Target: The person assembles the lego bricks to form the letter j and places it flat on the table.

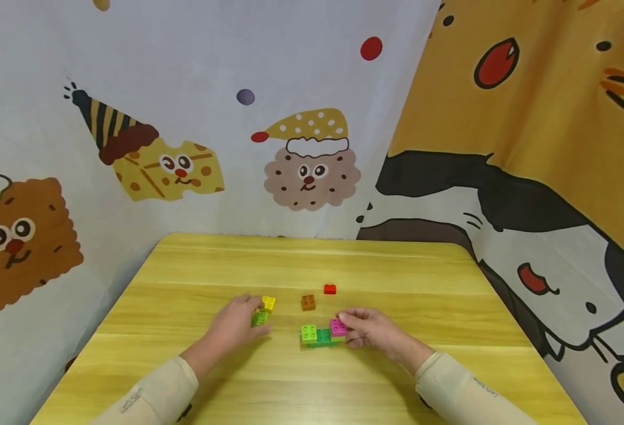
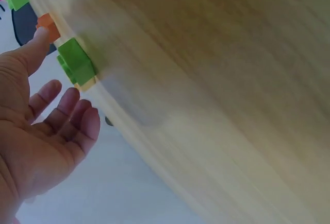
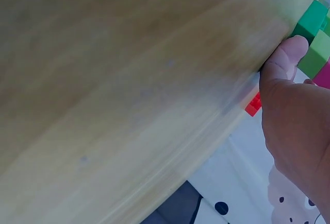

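Note:
My right hand (image 1: 376, 332) grips the right end of a small assembly of toy building bricks. Its base is a dark green brick (image 1: 323, 336), topped by a lime brick (image 1: 309, 333) on the left and a pink brick (image 1: 337, 327) on the right. Another light green brick (image 3: 315, 54) shows under the pink one in the right wrist view. On the left, my left hand (image 1: 237, 323) is spread around a loose green brick (image 1: 260, 319) and a yellow brick (image 1: 269, 303). In the left wrist view its fingers look apart from the green brick (image 2: 77, 62).
An orange-brown brick (image 1: 308, 303) lies between the hands, farther back. Behind it to the right sits a small red brick (image 1: 330, 289). The wooden table (image 1: 312, 260) ends at a cartoon-printed curtain (image 1: 226, 141).

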